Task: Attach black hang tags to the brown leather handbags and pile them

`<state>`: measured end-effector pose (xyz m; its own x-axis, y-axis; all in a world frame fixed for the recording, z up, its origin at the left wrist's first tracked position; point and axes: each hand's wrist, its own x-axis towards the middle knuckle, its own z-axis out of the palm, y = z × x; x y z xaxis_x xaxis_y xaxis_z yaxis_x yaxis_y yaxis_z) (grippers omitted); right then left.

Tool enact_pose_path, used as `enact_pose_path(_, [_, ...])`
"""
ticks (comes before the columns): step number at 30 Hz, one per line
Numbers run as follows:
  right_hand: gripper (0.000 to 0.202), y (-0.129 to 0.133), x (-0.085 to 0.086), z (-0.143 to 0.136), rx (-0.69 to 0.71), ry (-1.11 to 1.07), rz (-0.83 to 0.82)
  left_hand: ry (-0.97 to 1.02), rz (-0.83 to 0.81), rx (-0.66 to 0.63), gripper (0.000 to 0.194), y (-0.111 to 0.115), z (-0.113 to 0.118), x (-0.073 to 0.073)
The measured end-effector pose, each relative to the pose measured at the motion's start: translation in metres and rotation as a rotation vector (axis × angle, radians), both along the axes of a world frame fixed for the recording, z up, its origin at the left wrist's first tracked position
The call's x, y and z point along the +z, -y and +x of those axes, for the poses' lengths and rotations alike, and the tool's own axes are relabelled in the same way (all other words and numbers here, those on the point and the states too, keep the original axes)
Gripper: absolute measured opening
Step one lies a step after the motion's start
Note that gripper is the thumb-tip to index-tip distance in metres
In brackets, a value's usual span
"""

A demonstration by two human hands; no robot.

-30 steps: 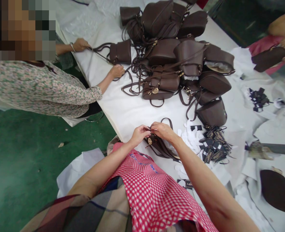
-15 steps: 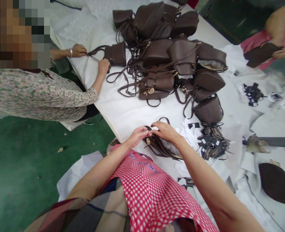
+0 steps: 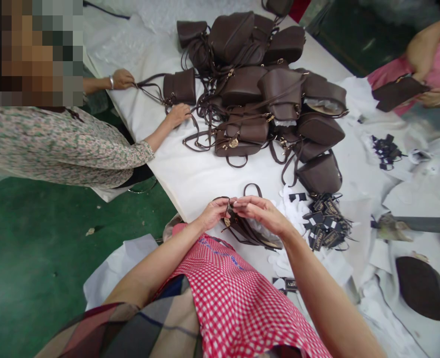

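A dark brown handbag (image 3: 244,232) with a gold medallion lies at the table's near edge, tilted, its opening showing pale filling. My left hand (image 3: 215,213) is closed on a thin brown strap (image 3: 227,206) of this bag, held in a small bend above it. Close by on the right, my right hand (image 3: 264,213) is over the bag with its fingers drawn together. Its fingertips meet near the strap, and what they pinch is too small to make out. The bag's looped handle (image 3: 253,189) stands up behind my right hand.
Several brown bags (image 3: 242,84) are heaped across the white table (image 3: 193,174). Black tags (image 3: 326,221) lie right of my hands. At left, a co-worker's hand (image 3: 178,115) reaches beside a small bag (image 3: 180,87). Another person at right holds a brown piece (image 3: 398,93).
My right hand's fingers have straightened and drawn together near the strap; my left hand stays in place. The left co-worker's nearer hand has moved right, away from the small bag's strap.
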<state>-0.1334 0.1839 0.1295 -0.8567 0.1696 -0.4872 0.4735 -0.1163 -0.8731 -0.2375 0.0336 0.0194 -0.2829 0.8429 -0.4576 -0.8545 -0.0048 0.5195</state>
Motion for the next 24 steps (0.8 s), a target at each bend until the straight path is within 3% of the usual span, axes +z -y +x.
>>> enact_pose_path(2, [0.047, 0.01, -0.008, -0.002, -0.089, -0.027, -0.103, 0.018, -0.008, 0.008, 0.042, 0.001, 0.0, -0.001])
enact_pose_path(4, [0.041, 0.017, -0.018, -0.004, -0.156, 0.012, -0.1, 0.056, 0.005, 0.019, 0.048, 0.002, -0.001, -0.001])
enact_pose_path(8, [0.032, 0.022, -0.032, -0.014, -0.204, 0.153, 0.09, 0.124, 0.032, 0.05, 0.055, 0.007, -0.003, -0.004])
enact_pose_path(10, [0.027, 0.02, -0.032, -0.021, -0.061, 0.189, 0.35, 0.147, 0.041, 0.059, 0.056, 0.01, -0.003, -0.007])
enact_pose_path(14, [0.02, 0.018, -0.021, -0.039, 0.435, 0.238, 1.011, 0.141, 0.029, 0.032, 0.051, 0.016, -0.003, -0.014])
enact_pose_path(16, [0.016, 0.022, -0.015, -0.046, 0.587, 0.229, 1.175, 0.123, 0.027, 0.007, 0.048, 0.017, -0.005, -0.016])
enact_pose_path(17, [0.015, 0.025, -0.013, -0.048, 0.607, 0.201, 1.192, 0.119, 0.031, 0.006, 0.047, 0.018, -0.006, -0.016])
enact_pose_path(19, [0.017, 0.032, -0.013, -0.049, 0.52, 0.129, 1.108, 0.12, 0.051, 0.017, 0.046, 0.018, -0.01, -0.016])
enact_pose_path(24, [0.021, 0.041, -0.024, -0.036, 0.029, 0.187, 0.486, 0.135, 0.106, 0.018, 0.053, 0.02, -0.017, -0.013])
